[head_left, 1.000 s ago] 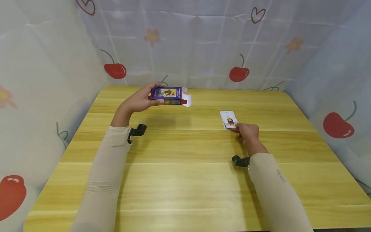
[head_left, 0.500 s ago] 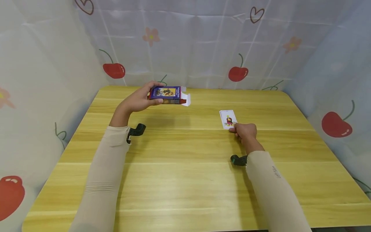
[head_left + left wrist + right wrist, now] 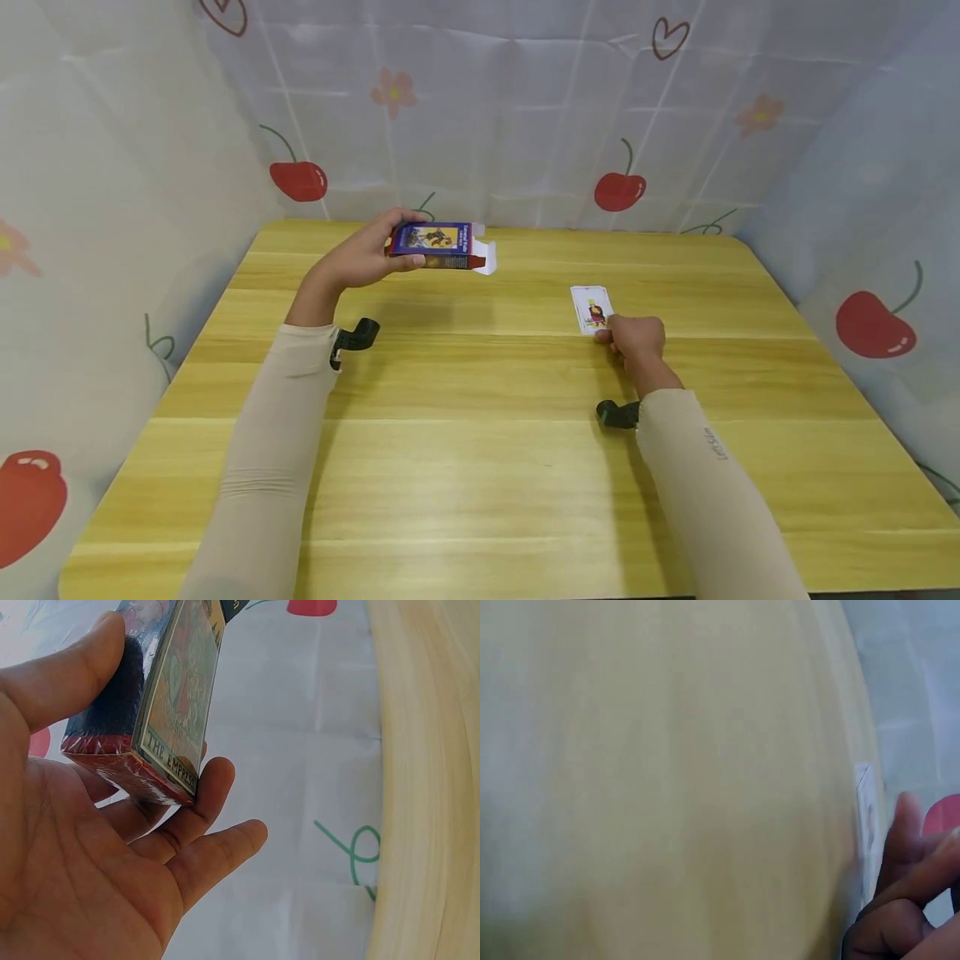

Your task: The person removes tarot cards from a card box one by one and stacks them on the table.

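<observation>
The left hand (image 3: 365,257) grasps the Universal Waite tarot box (image 3: 431,238) above the desk (image 3: 465,467), long axis left–right, open flap (image 3: 487,258) facing right; the right hand (image 3: 638,340) pinches tarot cards (image 3: 589,308) nearer and rightward.

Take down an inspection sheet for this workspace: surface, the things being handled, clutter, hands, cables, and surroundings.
Surface: table with a yellowish wood grain.
Box: blue and red, raised off the table, its end with the open white flap facing the cards' side.
Cards: picture side up; count unclear, and whether they touch the table can't be told.
Clutter: nothing seen.
Left hand: grips the box between thumb and fingers.
Right hand: pinches the cards at their near corner.
Cables: nothing seen.
Surroundings: pale sheet printed with cherries, flowers and hearts, behind and beside the table.
</observation>
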`<state>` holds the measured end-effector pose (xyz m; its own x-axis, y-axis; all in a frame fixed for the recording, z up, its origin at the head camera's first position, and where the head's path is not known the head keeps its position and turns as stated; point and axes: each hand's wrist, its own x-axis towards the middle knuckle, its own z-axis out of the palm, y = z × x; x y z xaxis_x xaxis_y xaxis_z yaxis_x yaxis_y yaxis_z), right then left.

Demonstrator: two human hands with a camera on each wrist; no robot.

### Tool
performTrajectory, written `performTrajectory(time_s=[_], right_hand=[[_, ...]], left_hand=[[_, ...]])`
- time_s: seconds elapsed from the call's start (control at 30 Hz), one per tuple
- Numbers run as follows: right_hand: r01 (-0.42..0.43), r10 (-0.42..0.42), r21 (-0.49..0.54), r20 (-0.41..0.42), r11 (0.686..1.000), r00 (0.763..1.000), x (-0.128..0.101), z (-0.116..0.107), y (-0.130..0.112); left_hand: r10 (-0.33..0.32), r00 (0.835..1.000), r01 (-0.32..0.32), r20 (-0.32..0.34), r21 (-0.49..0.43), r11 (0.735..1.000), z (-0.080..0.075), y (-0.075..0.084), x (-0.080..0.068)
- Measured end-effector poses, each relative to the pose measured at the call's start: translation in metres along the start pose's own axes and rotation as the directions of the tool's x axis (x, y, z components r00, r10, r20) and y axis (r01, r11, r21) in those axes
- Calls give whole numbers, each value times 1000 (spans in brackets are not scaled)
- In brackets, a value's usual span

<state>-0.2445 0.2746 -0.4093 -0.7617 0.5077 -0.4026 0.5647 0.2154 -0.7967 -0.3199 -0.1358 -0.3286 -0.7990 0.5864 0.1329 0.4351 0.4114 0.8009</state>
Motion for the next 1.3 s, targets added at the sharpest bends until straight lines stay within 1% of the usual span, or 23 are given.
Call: performTrajectory(time_s=[0.07,0.1,0.17,0.2,0.23,0.3,0.37,0.43,0.47,0.53,0.57,0.6,0.7,0.77,0.83,0.93,1.0,1.17,1.3], right_hand=[[60,-60,-7,-8,998,998,-4,4,-5],[103,-103,0,-2,995,995,-6,6,-9],[195,-196,17,17,981,981,-13,12,-21],[243,-244,32,35,969,969,-18,16,-28],[292,-295,54,58,955,954,-23,20,-36],[376,-389,125,115,918,914,-34,27,-55],[434,-460,170,175,885,870,-46,35,-74],[480,-514,189,238,857,824,-58,43,-92],[496,-527,181,268,850,806,-63,47,-101],[531,-543,132,315,837,778,-72,55,-115],[545,-545,103,337,832,768,-75,59,-121],[556,-543,70,352,828,763,-78,62,-126],[567,-515,-20,391,824,762,-82,71,-138],[564,-489,-72,416,823,767,-83,77,-143],[551,-457,-119,430,826,778,-85,83,-148],[533,-426,-158,433,832,794,-88,92,-152],[523,-417,-168,426,836,803,-89,97,-153],[513,-419,-164,398,843,816,-88,102,-153],[488,-405,-153,378,860,833,-86,104,-152]], left_hand=[[-6,1000,6,0,0,1000,0,0,0],[-6,1000,6,0,1,1000,0,1,0],[-8,1000,8,-2,3,1000,0,0,0],[-9,1000,9,-4,4,1000,0,1,0],[-11,1000,11,-5,2,1000,0,0,0],[-13,1000,13,-7,0,1000,0,0,-1],[-13,1000,13,-10,-2,1000,1,-1,-1],[-11,1000,11,-11,-6,1000,2,-1,-1],[-9,1000,8,-12,-4,1000,2,-1,-1],[-6,1000,6,-12,-4,1000,3,0,-2],[-5,1000,5,-11,-1,1000,3,0,-1],[-4,1000,4,-9,-1,1000,4,0,-1],[-2,1000,2,-5,-5,1000,6,1,0],[0,1000,0,-2,-11,1000,7,2,1],[2,1000,-2,-1,-20,1000,8,2,1],[8,1000,-8,0,-26,1000,7,3,-1],[7,1000,-7,0,-29,1000,6,3,-2],[8,1000,-8,0,-48,999,6,4,-3],[21,1000,-21,-4,-54,998,5,3,-2]])
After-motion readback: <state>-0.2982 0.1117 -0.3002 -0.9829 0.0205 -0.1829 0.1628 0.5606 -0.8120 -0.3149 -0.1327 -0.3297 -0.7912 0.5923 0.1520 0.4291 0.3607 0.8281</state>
